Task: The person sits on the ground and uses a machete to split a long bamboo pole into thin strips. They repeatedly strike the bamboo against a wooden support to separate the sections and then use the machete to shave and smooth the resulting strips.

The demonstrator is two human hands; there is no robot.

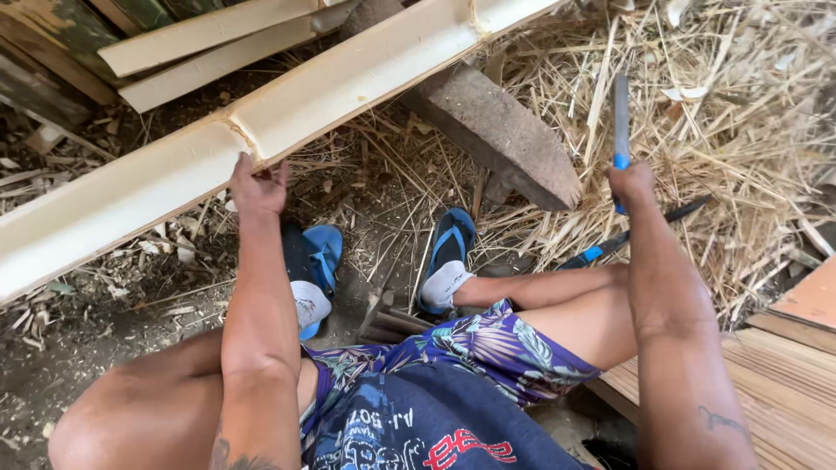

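A long pale split bamboo pole [287, 109] runs from lower left to upper right, resting on a slanted stone-like block [501, 130]. My left hand [258, 184] grips the pole's lower edge near a node. My right hand [631, 183] is raised to the right, closed on a blade with a blue handle [621, 122] that points upward, apart from the pole.
Dry straw and bamboo shavings [723, 104] cover the ground at right. More split bamboo slats [209, 43] lie at top left. Flat strips [784, 374] are stacked at bottom right. Blue sandals [448, 248] are on my feet, and another blue-handled tool [627, 237] lies by my right leg.
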